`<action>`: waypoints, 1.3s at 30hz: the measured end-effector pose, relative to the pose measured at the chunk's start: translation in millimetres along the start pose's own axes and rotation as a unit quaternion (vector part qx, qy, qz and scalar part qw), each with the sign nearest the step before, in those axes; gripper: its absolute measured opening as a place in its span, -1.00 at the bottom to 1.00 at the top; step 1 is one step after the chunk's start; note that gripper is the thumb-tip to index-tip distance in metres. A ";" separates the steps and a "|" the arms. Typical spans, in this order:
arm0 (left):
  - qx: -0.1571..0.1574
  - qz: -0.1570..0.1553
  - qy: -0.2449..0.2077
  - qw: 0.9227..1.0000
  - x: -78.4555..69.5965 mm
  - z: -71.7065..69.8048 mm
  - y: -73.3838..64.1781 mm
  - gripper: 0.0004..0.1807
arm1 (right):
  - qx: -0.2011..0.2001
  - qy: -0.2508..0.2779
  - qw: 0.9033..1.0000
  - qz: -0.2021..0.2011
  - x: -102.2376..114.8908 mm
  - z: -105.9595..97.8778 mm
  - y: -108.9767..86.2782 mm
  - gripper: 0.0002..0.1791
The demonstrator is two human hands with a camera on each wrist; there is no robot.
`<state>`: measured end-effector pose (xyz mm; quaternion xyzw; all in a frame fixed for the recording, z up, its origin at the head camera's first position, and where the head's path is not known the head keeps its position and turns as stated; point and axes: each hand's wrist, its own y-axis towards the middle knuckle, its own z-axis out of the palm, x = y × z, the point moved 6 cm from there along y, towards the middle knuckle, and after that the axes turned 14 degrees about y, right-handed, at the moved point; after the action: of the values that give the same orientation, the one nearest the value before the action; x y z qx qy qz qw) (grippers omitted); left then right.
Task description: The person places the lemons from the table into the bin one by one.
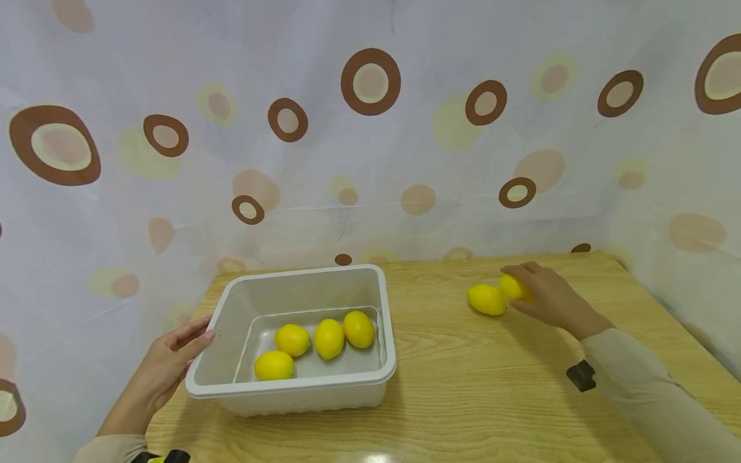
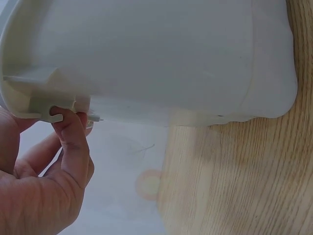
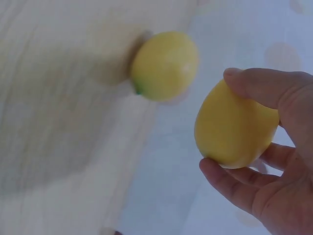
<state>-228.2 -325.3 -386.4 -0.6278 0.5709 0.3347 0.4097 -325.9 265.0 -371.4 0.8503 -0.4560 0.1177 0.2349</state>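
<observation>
A white plastic tub [image 1: 298, 393] stands on the left half of the table with several lemons [image 1: 329, 339] on its floor. My left hand [image 1: 164, 363] grips the tub's left rim, thumb on top; the left wrist view shows the fingers [image 2: 73, 142] curled beneath the edge. Over at the right, my right hand [image 1: 547, 294] holds a lemon [image 3: 234, 127] between thumb and fingers. In the right wrist view this lemon appears raised off the table. Another lemon [image 3: 165, 66] lies on the wood just left of that hand in the head view.
The wooden table [image 1: 451, 386] reaches back to a hanging cloth [image 1: 359, 161] with brown and yellow circles, which also closes off both sides. A black strap piece [image 1: 581, 375] is on the right wrist; another [image 1: 162, 456] is on the left.
</observation>
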 end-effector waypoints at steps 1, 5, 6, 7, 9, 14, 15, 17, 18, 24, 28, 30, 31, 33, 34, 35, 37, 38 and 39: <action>-0.001 -0.001 -0.004 1.000 0.0 0.1 -0.2 -0.27 | -0.002 0.002 1.000 -0.002 4.1 -2.5 1.9 -0.35; -0.005 0.002 -0.021 1.000 -0.3 0.5 -0.9 -0.35 | -0.016 0.006 1.000 -0.016 20.8 -14.4 8.5 -0.34; -0.007 0.002 -0.024 1.000 -0.3 0.5 -0.9 -0.37 | -0.020 0.007 1.000 -0.019 24.7 -17.3 9.9 -0.34; -0.008 0.004 -0.025 1.000 -0.2 0.5 -1.0 -0.38 | -0.024 0.007 0.999 -0.022 28.3 -19.8 11.1 -0.33; -0.010 0.010 -0.028 1.000 -0.5 0.3 -1.1 -0.40 | -0.030 0.009 0.999 -0.026 35.2 -24.3 13.5 -0.33; -0.012 0.017 -0.035 0.999 0.3 -0.7 -2.1 -0.42 | -0.037 0.019 0.998 -0.037 54.9 -30.9 21.2 -0.32; -0.012 0.017 -0.035 0.999 0.6 -0.8 -2.1 -0.43 | -0.038 0.019 0.998 -0.041 59.5 -31.8 22.9 -0.32; -0.012 0.017 -0.038 0.999 0.9 -1.0 -1.9 -0.45 | -0.039 0.018 0.998 -0.052 69.6 -33.6 26.5 -0.32; -0.013 0.017 -0.039 0.999 1.0 -1.1 -1.8 -0.46 | -0.039 0.019 0.997 -0.057 74.9 -34.3 28.4 -0.33; -0.013 0.016 -0.039 0.999 0.5 -1.2 0.2 -0.46 | -0.035 0.025 0.996 -0.073 104.3 -38.6 36.9 -0.34; -0.015 0.013 -0.031 0.999 0.3 -1.2 0.5 -0.42 | -0.033 0.032 0.995 -0.085 123.3 -40.4 42.5 -0.34; -0.017 0.011 -0.028 0.999 0.2 -1.7 0.6 -0.41 | -0.032 0.036 0.995 -0.092 133.1 -40.5 46.7 -0.34; -0.017 0.011 -0.026 0.999 0.0 -1.8 0.7 -0.41 | -0.030 0.039 0.994 -0.096 138.3 -40.5 49.0 -0.34; -0.017 0.011 -0.026 0.999 -0.2 -1.8 0.9 -0.40 | -0.024 0.044 0.994 -0.100 148.5 -40.0 54.2 -0.35; -0.017 0.010 -0.028 0.999 -0.2 -1.7 1.0 -0.40 | -0.021 0.047 0.993 -0.102 153.6 -39.4 57.1 -0.35; -0.017 0.010 -0.029 0.999 -0.2 -1.4 0.9 -0.40 | -0.019 0.051 0.993 -0.104 158.7 -38.8 60.3 -0.35; -0.016 0.009 -0.030 0.999 -0.3 -0.8 0.8 -0.39 | -0.014 0.058 0.992 -0.110 169.4 -37.7 66.1 -0.35; -0.015 0.009 -0.029 0.999 -0.3 -0.6 0.8 -0.38 | -0.013 0.060 0.992 -0.114 174.8 -37.0 68.9 -0.35; -0.015 0.009 -0.027 0.999 -0.3 -0.3 0.8 -0.37 | -0.012 0.062 0.991 -0.118 180.1 -36.4 71.5 -0.35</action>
<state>-229.1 -325.5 -386.1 -0.6191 0.5606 0.3637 0.4125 -284.6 119.9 -244.5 0.8864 -0.3382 0.1358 0.2854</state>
